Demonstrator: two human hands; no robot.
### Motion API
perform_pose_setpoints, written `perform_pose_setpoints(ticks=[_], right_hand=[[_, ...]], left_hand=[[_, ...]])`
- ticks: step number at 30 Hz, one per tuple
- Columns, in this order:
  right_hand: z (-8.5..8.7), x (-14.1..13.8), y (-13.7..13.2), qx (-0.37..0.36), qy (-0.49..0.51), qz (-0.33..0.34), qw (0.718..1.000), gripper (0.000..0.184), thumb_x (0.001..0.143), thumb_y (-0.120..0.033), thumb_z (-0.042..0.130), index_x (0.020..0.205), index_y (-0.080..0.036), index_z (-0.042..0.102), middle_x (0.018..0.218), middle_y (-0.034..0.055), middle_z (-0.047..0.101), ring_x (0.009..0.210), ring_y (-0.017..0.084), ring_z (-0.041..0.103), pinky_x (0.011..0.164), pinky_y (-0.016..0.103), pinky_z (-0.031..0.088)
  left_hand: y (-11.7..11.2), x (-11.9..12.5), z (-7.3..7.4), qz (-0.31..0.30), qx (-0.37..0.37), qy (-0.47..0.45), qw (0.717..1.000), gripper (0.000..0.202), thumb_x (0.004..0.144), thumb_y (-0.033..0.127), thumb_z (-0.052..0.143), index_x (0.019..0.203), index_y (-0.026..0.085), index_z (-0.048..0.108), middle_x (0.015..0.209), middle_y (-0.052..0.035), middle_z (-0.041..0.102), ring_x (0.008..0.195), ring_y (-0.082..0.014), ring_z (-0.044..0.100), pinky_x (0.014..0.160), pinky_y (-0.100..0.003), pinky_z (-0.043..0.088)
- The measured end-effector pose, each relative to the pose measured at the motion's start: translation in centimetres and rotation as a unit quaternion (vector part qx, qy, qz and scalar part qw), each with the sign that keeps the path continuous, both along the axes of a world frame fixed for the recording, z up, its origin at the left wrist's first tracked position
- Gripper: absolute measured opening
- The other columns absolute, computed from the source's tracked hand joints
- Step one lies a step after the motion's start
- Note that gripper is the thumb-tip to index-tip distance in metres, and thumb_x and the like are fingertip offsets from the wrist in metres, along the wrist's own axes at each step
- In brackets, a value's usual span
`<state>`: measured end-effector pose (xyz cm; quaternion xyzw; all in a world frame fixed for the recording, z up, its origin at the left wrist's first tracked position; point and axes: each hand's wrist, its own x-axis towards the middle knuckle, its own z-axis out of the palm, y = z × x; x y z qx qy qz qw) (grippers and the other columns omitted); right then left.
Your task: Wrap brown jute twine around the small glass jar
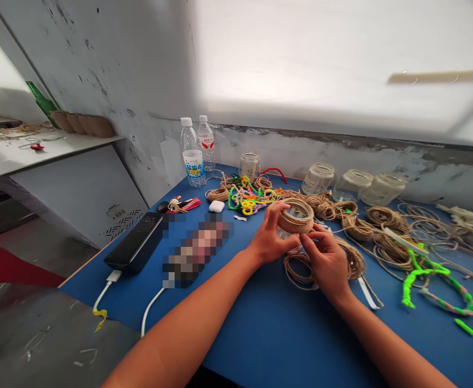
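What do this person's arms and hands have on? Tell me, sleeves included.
Nothing covers them: the left hand and right hand are bare, with no gloves, and the left forearm and right forearm show no sleeves, watch or bracelet.

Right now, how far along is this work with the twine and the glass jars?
Done: a thick band of jute twine already circles the glass jar. In hand: the left hand holds that jar while the right hand pinches at it; the glass below the band shows bare. Left: the glass jars by the wall look unwrapped, and coils of twine lie loose on the blue table.
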<state>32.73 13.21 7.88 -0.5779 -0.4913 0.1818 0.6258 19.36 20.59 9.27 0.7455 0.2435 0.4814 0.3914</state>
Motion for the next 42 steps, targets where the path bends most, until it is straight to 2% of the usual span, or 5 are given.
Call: perform_pose_setpoints(ticks=[12,18,33,42], right_hand=[[0.33,-0.02,-0.17,-0.002,-0.037,-0.007,0.999,0.031,0.079,-0.048,0.066,0.082,-0.017,0.067,0.122,0.013,0.062,0.113,0.026,0.059,0.089,0.037,0.049],[0.54,-0.12,-0.25,-0.003,-0.053,-0.014,0.998,0.03,0.08,-0.048,0.065,0.081,-0.017,0.066,0.119,0.0124,0.062,0.114,0.025,0.058,0.089,0.036,0.049],[0.54,-0.07,-0.27,-0.004,-0.052,-0.014,0.999,0.032,0.08,-0.049,0.065,0.081,-0.017,0.066,0.12,0.0128,0.062,0.113,0.025,0.059,0.087,0.038,0.05],[0.52,-0.07,-0.28,-0.002,-0.051,-0.012,0.999,0.031,0.08,-0.049,0.064,0.08,-0.018,0.066,0.119,0.0121,0.062,0.116,0.026,0.057,0.092,0.039,0.048]], left_hand=[[0.05,-0.06,0.06,-0.01,0.003,0.005,1.0,0.063,0.067,0.02,0.067,0.122,0.025,0.035,0.142,-0.0088,0.034,0.14,-0.0272,0.031,0.12,-0.047,0.026],[-0.01,-0.12,0.23,-0.009,0.001,0.008,1.0,0.063,0.068,0.023,0.066,0.122,0.024,0.035,0.142,-0.0088,0.035,0.14,-0.0264,0.031,0.12,-0.046,0.028],[0.12,-0.12,0.08,-0.019,0.004,0.007,1.0,0.064,0.069,0.023,0.067,0.123,0.025,0.033,0.143,-0.009,0.033,0.142,-0.0271,0.029,0.12,-0.046,0.027],[0.1,-0.2,0.17,-0.02,0.001,0.015,1.0,0.064,0.07,0.026,0.067,0.124,0.024,0.032,0.143,-0.0095,0.032,0.142,-0.0259,0.028,0.121,-0.045,0.025]])
